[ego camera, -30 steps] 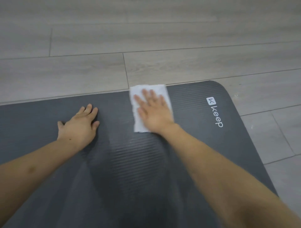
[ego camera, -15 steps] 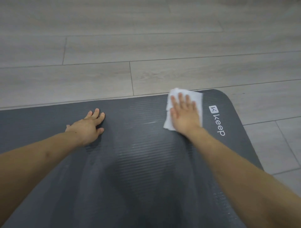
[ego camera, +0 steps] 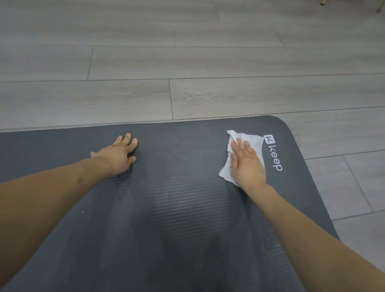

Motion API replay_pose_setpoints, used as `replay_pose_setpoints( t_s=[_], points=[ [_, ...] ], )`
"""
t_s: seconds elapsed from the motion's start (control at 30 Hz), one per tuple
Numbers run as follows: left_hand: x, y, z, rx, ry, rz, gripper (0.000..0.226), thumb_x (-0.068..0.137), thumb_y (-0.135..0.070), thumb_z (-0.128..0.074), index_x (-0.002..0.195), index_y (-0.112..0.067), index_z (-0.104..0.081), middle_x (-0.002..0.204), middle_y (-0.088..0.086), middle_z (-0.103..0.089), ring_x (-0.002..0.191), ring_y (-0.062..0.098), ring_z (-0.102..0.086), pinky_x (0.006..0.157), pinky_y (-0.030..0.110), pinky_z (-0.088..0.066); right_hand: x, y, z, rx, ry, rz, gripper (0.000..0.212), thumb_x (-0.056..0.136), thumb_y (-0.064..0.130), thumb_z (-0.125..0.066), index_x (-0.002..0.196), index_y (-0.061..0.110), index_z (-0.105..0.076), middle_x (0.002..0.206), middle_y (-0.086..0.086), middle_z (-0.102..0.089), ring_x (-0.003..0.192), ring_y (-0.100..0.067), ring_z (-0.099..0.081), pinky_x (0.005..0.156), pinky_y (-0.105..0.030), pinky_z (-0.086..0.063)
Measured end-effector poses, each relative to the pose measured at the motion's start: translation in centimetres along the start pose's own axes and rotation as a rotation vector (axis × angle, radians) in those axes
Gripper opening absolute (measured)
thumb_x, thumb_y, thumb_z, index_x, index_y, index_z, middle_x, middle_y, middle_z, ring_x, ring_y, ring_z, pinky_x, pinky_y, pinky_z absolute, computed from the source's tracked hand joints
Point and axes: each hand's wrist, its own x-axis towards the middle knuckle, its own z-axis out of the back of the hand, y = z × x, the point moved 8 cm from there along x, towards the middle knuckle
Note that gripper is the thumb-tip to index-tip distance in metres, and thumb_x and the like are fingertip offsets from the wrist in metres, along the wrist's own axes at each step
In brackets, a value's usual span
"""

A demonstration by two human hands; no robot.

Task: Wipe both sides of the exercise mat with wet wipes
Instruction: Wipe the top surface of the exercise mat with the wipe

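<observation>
A dark grey ribbed exercise mat [ego camera: 183, 208] lies flat on the floor, its rounded far right corner in view with a white "keep" logo [ego camera: 274, 153]. My right hand [ego camera: 246, 164] presses flat, fingers straight, on a crumpled white wet wipe [ego camera: 253, 140] just left of the logo. My left hand [ego camera: 120, 154] rests flat on the mat further left, fingers spread. Faint damp streaks show on the mat between my arms.
Pale grey wood-look floor planks [ego camera: 187, 62] stretch beyond the mat's far edge and to its right. Two furniture feet [ego camera: 323, 2] show at the top right corner.
My right hand has slid the wipe rightward and a little toward me, from mid-mat to beside the logo. The left hand has stayed planted on the mat.
</observation>
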Motion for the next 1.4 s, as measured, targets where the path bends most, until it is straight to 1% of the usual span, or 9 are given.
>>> replay_pose_setpoints(
  t_s=[0.1,0.2,0.4,0.53,0.8,1.0,1.17,1.3,1.4],
  points=[
    [0.0,0.0,-0.1,0.006,0.009,-0.008,0.064,0.106,-0.046,-0.036,0.159,-0.041,-0.002,0.167,-0.017,0.018,0.157,0.016,0.009,0.114,0.069,-0.027,-0.6,8.7,-0.3,-0.064,-0.135,0.206,0.061,0.095,0.02,-0.024,0.134,-0.005,-0.062,0.138,-0.021,-0.063,0.131,-0.035,-0.06,0.117,-0.039,-0.029],
    [-0.1,-0.1,0.2,0.014,0.019,-0.004,0.064,0.107,-0.043,-0.037,0.161,-0.038,-0.002,0.168,-0.013,0.017,0.157,0.017,0.01,0.115,0.067,-0.027,-3.2,16.2,-2.3,0.03,0.083,0.301,0.068,0.101,0.03,-0.005,0.159,0.008,-0.035,0.166,-0.006,-0.032,0.156,-0.023,-0.025,0.128,-0.034,-0.008],
    [-0.7,-0.6,0.6,-0.009,0.03,-0.004,0.064,0.107,-0.043,-0.038,0.161,-0.037,-0.004,0.168,-0.013,0.017,0.157,0.018,0.008,0.116,0.068,-0.026,-1.8,4.5,0.2,0.028,-0.094,0.171,0.058,0.1,0.025,-0.026,0.14,0.001,-0.06,0.145,-0.014,-0.06,0.139,-0.03,-0.054,0.118,-0.032,-0.024],
    [-1.7,-1.5,1.0,-0.006,0.031,0.031,0.063,0.108,-0.042,-0.037,0.161,-0.04,-0.003,0.167,-0.017,0.018,0.157,0.016,0.01,0.11,0.077,-0.023,-1.9,0.0,1.0,0.017,0.059,-0.096,0.062,0.106,0.02,-0.004,0.159,0.004,-0.033,0.167,-0.011,-0.031,0.155,-0.028,-0.025,0.127,-0.037,-0.016],
    [-0.4,-0.6,0.5,0.019,0.038,-0.009,0.066,0.107,-0.041,-0.037,0.162,-0.034,0.0,0.168,-0.01,0.019,0.156,0.02,0.012,0.116,0.067,-0.026,-4.6,22.1,-3.5,0.079,0.194,0.324,0.06,0.108,0.034,-0.008,0.165,0.017,-0.017,0.173,0.001,-0.011,0.16,-0.02,-0.003,0.129,-0.039,0.0],
    [-0.2,-0.6,0.7,0.006,0.025,-0.024,0.067,0.107,-0.044,-0.039,0.161,-0.036,-0.001,0.168,-0.011,0.019,0.157,0.02,0.012,0.116,0.067,-0.026,0.2,4.7,-1.3,-0.131,-0.116,0.115,0.053,0.099,0.022,-0.03,0.147,0.008,-0.05,0.148,-0.016,-0.055,0.13,-0.036,-0.057,0.106,-0.048,-0.047],
    [-1.6,-1.5,1.0,-0.012,0.038,0.033,0.063,0.108,-0.041,-0.036,0.161,-0.04,-0.001,0.167,-0.015,0.021,0.156,0.017,0.013,0.108,0.08,-0.021,-1.0,-7.0,1.7,-0.137,-0.006,-0.206,0.05,0.108,0.017,-0.026,0.156,0.005,-0.034,0.16,-0.015,-0.038,0.143,-0.037,-0.037,0.109,-0.046,-0.034],
    [-1.6,-1.9,1.1,-0.017,0.039,0.031,0.063,0.109,-0.04,-0.036,0.161,-0.039,-0.001,0.167,-0.015,0.021,0.156,0.017,0.014,0.107,0.081,-0.022,-2.3,6.9,-1.1,-0.106,-0.211,0.067,0.053,0.094,0.014,-0.032,0.137,-0.007,-0.056,0.133,-0.026,-0.062,0.114,-0.044,-0.064,0.099,-0.048,-0.05],
    [-0.4,-0.6,0.8,0.011,0.042,-0.012,0.067,0.107,-0.042,-0.039,0.162,-0.035,-0.001,0.168,-0.01,0.02,0.157,0.021,0.012,0.116,0.069,-0.025,-6.2,19.8,-3.5,0.004,0.042,0.39,0.058,0.105,0.028,-0.021,0.159,0.011,-0.034,0.167,-0.005,-0.032,0.154,-0.027,-0.028,0.126,-0.043,-0.021]
  ],
)
